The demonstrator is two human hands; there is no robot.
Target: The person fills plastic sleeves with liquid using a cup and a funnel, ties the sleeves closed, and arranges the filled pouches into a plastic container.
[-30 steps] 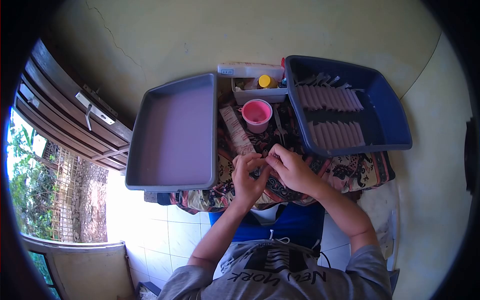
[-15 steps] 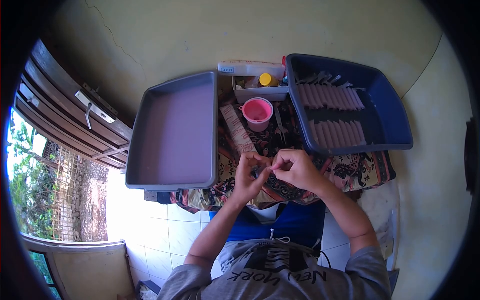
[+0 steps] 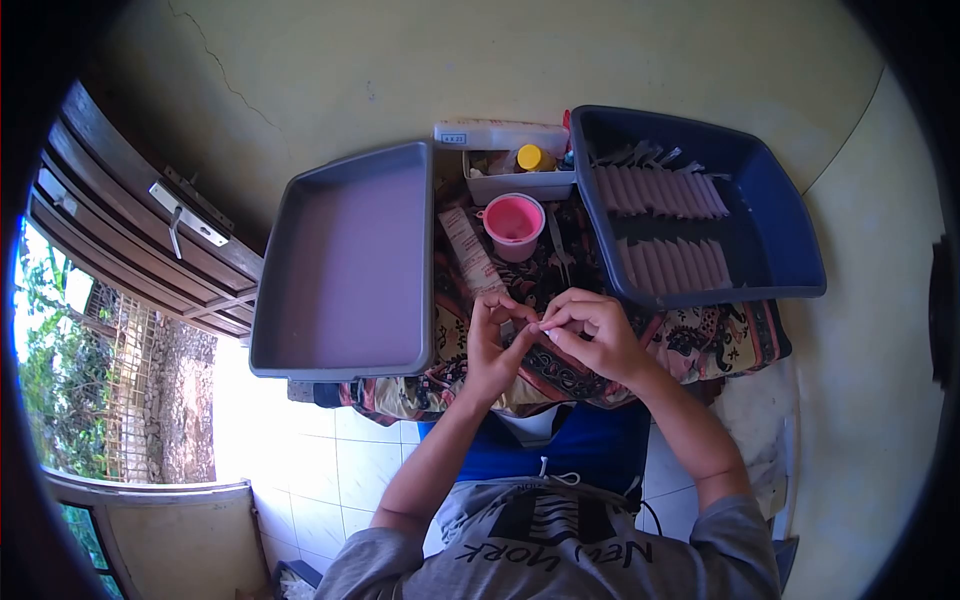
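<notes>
Above the front of the cloth-covered table, my left hand (image 3: 493,345) and my right hand (image 3: 597,335) meet with their fingertips nearly touching. Both are closed in a pinch. Something small and pale shows at the fingertips, too little of it to name. Just beyond my left hand lies a flat strip of clear plastic with red print (image 3: 472,250). A pink cup with a pale outside (image 3: 515,250) stands past my hands, and beside it a pair of scissors or similar metal tool (image 3: 560,250) lies on the patterned cloth (image 3: 690,345).
On the left is a grey tub (image 3: 432,250) of pale purple powder or liquid. At right, a dark blue tub (image 3: 775,210) holds two rows of filled slim packets (image 3: 660,192). Behind the cup stand a grey box (image 3: 520,188) with a yellow-capped jar (image 3: 531,158) and a white package (image 3: 500,135).
My right hand has shifted slightly up and its fingers have rolled at the pinch. My left hand has moved up a little. The tubs and cup stay where they were.
</notes>
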